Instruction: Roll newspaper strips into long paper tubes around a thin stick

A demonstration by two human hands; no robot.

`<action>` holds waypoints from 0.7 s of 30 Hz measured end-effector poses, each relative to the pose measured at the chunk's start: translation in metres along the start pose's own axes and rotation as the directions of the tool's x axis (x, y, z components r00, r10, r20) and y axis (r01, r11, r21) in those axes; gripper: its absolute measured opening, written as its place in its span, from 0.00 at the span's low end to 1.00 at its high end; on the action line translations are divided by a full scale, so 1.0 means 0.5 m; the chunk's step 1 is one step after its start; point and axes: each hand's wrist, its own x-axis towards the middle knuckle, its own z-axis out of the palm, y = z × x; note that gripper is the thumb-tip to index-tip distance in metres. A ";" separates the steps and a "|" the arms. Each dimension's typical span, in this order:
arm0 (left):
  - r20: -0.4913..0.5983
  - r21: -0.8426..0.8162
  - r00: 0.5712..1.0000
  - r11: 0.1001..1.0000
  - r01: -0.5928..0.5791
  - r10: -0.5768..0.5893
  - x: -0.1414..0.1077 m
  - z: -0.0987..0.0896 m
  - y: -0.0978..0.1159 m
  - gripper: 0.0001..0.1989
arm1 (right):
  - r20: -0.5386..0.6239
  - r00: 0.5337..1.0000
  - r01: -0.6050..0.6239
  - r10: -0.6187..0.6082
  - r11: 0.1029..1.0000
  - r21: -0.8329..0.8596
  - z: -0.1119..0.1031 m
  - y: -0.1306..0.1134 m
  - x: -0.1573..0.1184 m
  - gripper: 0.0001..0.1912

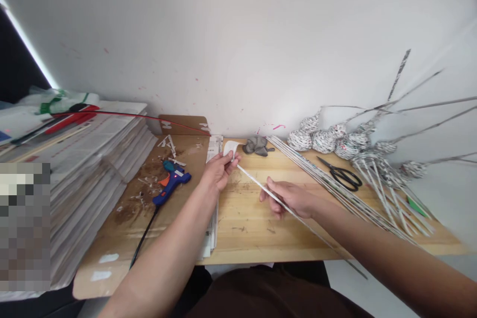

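A thin, whitish rolled paper tube [249,175] slants over the table from upper left down past its front edge. At its upper end a loose white paper flap [230,147] sticks up, and my left hand [219,168] pinches the tube there between thumb and fingers. Farther down its length my right hand [288,196] is closed on the same tube, the thumb lying along it. Just left of my left arm lies a stack of newspaper strips [214,145]. A grey lump of cloth or putty [256,145] sits behind my hands.
A blue glue gun [171,186] rests on brown cardboard [112,238] among white scraps. Tall newspaper piles [122,164] fill the left. Several finished paper tubes [316,171], black scissors [345,176] and woven paper gourd shapes [323,141] with long stems are on the right.
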 end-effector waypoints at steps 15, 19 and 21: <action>0.024 0.027 0.999 0.999 -0.030 0.029 0.001 -0.001 -0.009 0.03 | -0.032 0.997 0.053 -0.065 0.953 -0.297 0.015 -0.010 0.032 0.23; 0.032 0.031 0.999 0.999 -0.034 0.033 0.005 -0.005 -0.016 0.03 | -0.159 0.872 0.072 -0.464 0.442 -0.894 0.027 -0.022 0.058 0.19; 0.031 0.028 0.999 0.999 -0.040 0.039 0.007 -0.007 -0.018 0.03 | -0.142 0.826 -0.002 -0.545 0.250 -0.968 0.030 -0.024 0.069 0.19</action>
